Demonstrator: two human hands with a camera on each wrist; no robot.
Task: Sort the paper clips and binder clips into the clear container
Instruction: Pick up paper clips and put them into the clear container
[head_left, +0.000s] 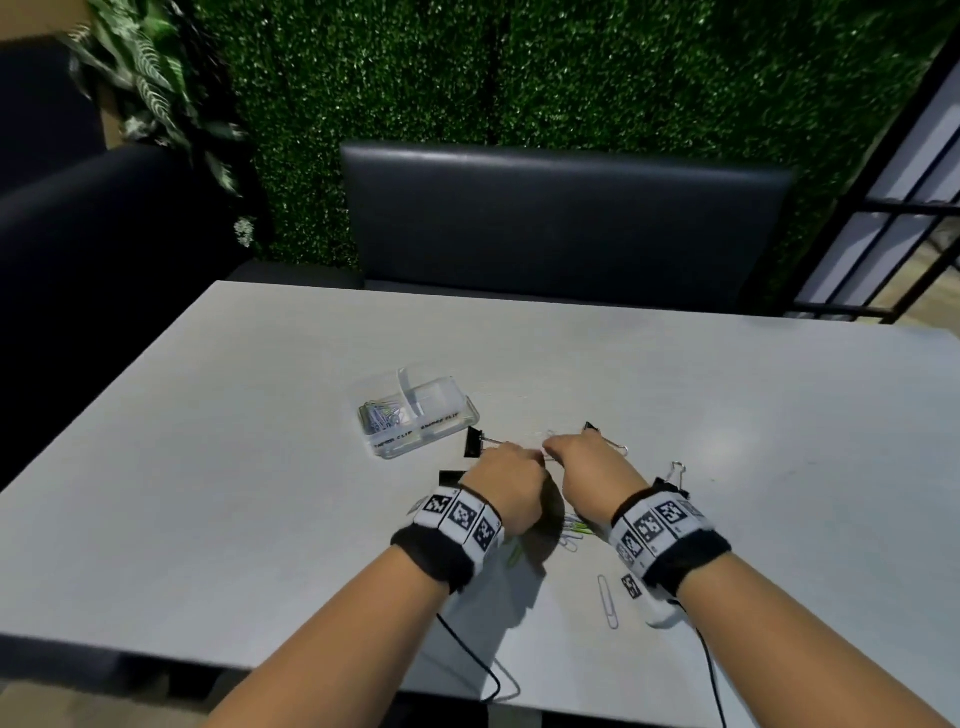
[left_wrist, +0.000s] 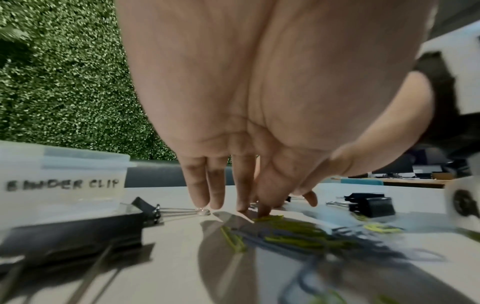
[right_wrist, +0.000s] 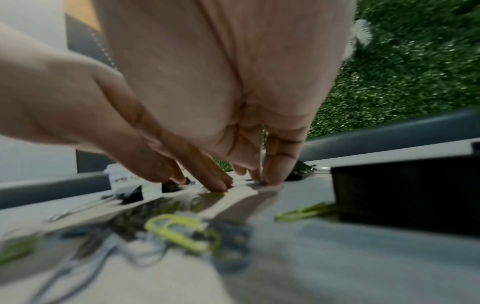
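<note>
Thin wire paper clips (left_wrist: 298, 230) lie tangled just under both grips, so lifting one could drag others along or flick them off the bench (head_left: 260, 415). Left hand (head_left: 506, 480) and right hand (head_left: 587, 470) press straight fingertips onto the bench, grasping nothing. Just ahead-left of them sits the clear container (head_left: 415, 415); binder clips (left_wrist: 369, 203) lie beside.

Head view: looks forward and down from above the desk (head_left: 260, 441), toward 12 o'clock; both wrists low in frame. Left wrist view: very near, just over the desk, looking along the fingers (left_wrist: 200, 185). Right wrist view: equally low and near. All three share the strewn clips (head_left: 574, 530) between the hands.
</note>
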